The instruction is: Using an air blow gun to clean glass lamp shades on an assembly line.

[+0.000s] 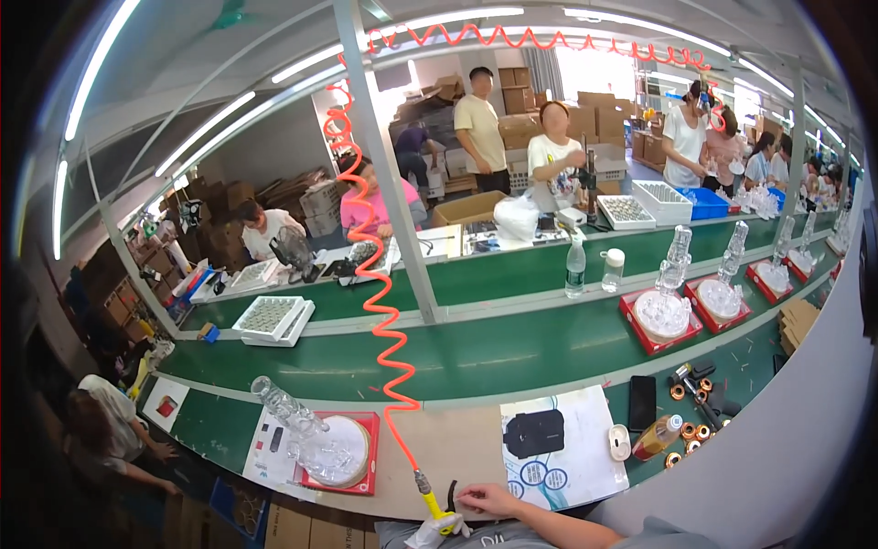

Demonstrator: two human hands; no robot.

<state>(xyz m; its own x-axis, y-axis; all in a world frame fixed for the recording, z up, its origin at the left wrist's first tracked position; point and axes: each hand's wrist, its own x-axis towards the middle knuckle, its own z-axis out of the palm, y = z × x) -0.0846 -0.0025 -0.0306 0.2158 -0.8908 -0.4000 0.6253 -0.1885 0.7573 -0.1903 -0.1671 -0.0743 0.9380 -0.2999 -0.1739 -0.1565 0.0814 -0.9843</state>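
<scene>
Low in the view, my left hand (pixel 437 532), in a whitish glove, is closed around a yellow air blow gun (pixel 430 505). A coiled orange-red air hose (pixel 395 366) runs up from the gun. Just right of it is my bare right hand (pixel 489 500), its fingers curled together. At its fingertips is a thin black curved piece (pixel 452 495), seemingly pinched; the contact is small and partly hidden. To the left, a clear glass-like vessel with a tall tilted neck (pixel 291 407) stands on a round pale base in a red tray (pixel 370 453).
On the bench lie a black flat case (pixel 535 433), a phone (pixel 642 403), a bottle (pixel 658 437), an earbud case (pixel 620 443) and several copper-coloured rings (pixel 688 430). Beyond, a green conveyor (pixel 494 357) carries red trays (pixel 651 343) of clear vessels. A metal post (pixel 389 165) rises ahead.
</scene>
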